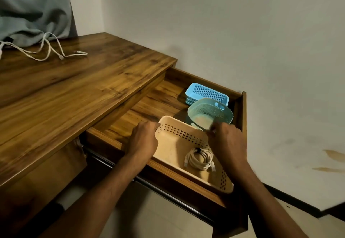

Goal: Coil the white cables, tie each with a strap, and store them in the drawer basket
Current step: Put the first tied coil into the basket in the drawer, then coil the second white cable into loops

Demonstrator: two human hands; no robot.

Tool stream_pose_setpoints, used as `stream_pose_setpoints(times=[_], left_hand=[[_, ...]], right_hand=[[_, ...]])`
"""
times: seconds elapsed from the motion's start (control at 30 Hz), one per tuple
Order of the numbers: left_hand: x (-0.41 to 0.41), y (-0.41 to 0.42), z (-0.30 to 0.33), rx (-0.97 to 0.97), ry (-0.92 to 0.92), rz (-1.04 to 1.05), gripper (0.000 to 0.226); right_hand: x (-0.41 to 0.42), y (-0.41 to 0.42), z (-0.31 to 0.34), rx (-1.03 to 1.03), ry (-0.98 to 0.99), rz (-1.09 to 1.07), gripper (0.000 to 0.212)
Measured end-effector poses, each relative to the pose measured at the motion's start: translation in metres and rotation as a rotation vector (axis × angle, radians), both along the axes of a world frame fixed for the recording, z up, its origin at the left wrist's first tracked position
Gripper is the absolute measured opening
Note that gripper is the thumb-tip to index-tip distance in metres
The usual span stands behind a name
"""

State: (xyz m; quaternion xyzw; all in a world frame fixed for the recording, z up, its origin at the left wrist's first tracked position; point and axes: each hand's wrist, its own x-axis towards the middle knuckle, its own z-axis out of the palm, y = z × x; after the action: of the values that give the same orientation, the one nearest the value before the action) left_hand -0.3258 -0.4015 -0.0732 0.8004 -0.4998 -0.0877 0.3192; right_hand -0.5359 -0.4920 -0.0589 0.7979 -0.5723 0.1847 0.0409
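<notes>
Both hands, the left hand (142,139) and right hand (226,140), hold the beige basket (175,144) with one tied cable (200,158); the loose cables (46,51) need coiling next.

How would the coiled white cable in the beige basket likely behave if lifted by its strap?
The coiled cable would probably lift as one bundle, since a dark strap binds it. Its loops look loose, so they may sag. It seems light and unlikely to roll.
</notes>
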Motion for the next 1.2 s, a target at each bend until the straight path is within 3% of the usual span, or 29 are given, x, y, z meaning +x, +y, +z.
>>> stream_pose_setpoints(times=[0.07, 0.13, 0.43, 0.63, 0.87, 1.07, 1.2], left_hand=[[-0.001, -0.002, 0.000, -0.006, 0.007, -0.001, 0.050], [0.001, -0.002, 0.000, 0.014, 0.030, -0.003, 0.053], [0.012, 0.001, 0.005, 0.076, 0.108, -0.082, 0.051], [0.033, 0.025, 0.025, 0.028, 0.068, -0.086, 0.040], [0.119, 0.107, 0.072, -0.043, -0.068, 0.096, 0.041], [0.202, 0.242, 0.111, -0.125, -0.253, 0.408, 0.036], [0.244, 0.340, 0.119, -0.170, -0.275, 0.619, 0.033]], right_hand=[[0.015, -0.008, 0.002, -0.002, 0.038, 0.120, 0.034], [0.024, -0.014, 0.004, 0.092, 0.102, 0.180, 0.029], [-0.013, -0.028, 0.028, 0.305, 0.324, 0.015, 0.027], [0.033, 0.000, 0.046, 0.124, 0.248, 0.060, 0.037], [0.184, 0.074, 0.069, 0.031, 0.080, 0.493, 0.034], [0.315, 0.188, 0.089, 0.014, -0.086, 0.908, 0.024], [0.382, 0.262, 0.085, 0.052, -0.202, 1.153, 0.016]])
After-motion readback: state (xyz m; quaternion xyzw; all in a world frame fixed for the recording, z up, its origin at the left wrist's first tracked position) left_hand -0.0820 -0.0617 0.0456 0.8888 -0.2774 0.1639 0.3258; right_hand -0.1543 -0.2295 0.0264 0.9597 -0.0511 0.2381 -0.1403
